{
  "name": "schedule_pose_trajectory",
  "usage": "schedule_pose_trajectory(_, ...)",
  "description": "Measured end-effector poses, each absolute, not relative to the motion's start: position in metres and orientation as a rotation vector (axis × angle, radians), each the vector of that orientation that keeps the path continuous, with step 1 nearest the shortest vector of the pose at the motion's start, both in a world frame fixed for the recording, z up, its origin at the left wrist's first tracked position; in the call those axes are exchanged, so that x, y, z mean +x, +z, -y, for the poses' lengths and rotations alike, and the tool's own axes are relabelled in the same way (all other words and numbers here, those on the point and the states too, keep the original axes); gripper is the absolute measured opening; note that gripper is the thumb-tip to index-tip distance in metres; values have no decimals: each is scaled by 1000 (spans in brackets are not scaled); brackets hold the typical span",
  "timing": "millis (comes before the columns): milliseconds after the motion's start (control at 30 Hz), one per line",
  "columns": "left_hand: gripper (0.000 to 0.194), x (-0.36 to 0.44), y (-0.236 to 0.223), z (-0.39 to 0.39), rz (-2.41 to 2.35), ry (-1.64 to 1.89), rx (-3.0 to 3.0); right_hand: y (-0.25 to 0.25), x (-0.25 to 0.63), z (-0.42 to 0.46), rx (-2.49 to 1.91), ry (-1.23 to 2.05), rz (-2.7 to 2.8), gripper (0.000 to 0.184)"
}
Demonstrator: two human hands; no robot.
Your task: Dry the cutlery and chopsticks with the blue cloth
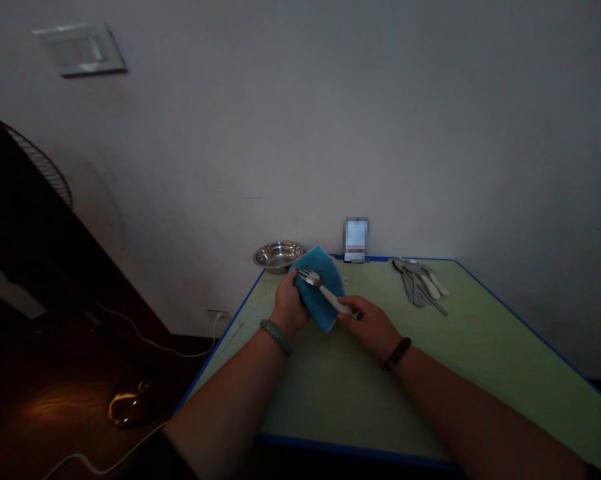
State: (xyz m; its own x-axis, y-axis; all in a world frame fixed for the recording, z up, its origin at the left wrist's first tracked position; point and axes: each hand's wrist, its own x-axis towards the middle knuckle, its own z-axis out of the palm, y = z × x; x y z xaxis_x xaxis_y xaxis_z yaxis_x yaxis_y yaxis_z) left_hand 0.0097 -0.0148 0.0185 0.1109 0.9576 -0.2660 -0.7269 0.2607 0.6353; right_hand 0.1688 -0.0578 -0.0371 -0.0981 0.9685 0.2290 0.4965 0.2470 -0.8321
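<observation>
My left hand (291, 303), with a green bangle at its wrist, is closed on a blue cloth (324, 261). The cloth is spread out above the table, over and beside the palm. Across it lies a fork (333, 298) with metal tines and a white handle. The tines rest near my left thumb, against the cloth. At the handle's end, the fingers of my right hand (367, 323) pinch the fork; a dark bracelet circles that wrist. Left-hand fingers under the cloth are hidden.
A metal bowl (279, 256) stands at the table's far left corner. A lit phone (356, 240) leans on the wall behind. Several spoons and other cutlery (416, 283) lie in a pile to the right. The green table (485, 353) has blue edges. A fan (40, 160) stands left.
</observation>
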Motion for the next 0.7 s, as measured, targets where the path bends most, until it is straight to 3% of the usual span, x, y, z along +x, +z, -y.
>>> schedule_pose_trajectory(700, 52, 8, 21, 14, -746, 1299, 376, -32, 168, 60, -1367, 763, 1728, 40)
